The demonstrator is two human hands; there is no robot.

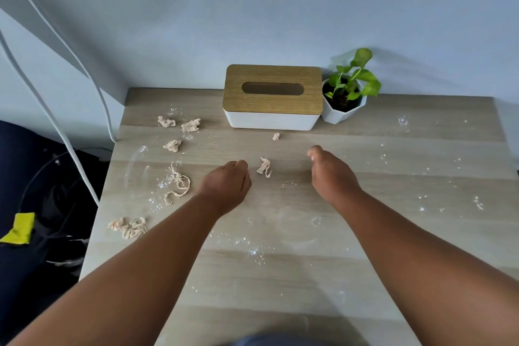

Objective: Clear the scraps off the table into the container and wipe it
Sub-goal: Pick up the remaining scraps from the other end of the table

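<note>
Several crumpled beige scraps lie on the light wooden table (280,275), most on its left half: one stringy scrap (178,185), a cluster (129,227) near the left edge, and others (191,125) farther back. One scrap (264,167) lies between my hands. My left hand (227,185) hovers just left of it, fingers curled, holding nothing visible. My right hand (331,171) sits to its right, fingers curled downward and empty. A tiny scrap (276,136) rests in front of the tissue box. White crumbs and smears dot the tabletop.
A white tissue box with a wooden lid (272,97) and a potted plant (346,95) stand at the back against the wall. Left of the table, lower down, sit a dark round container (56,205) and a yellow sponge (19,229). White cables (70,126) hang on the left.
</note>
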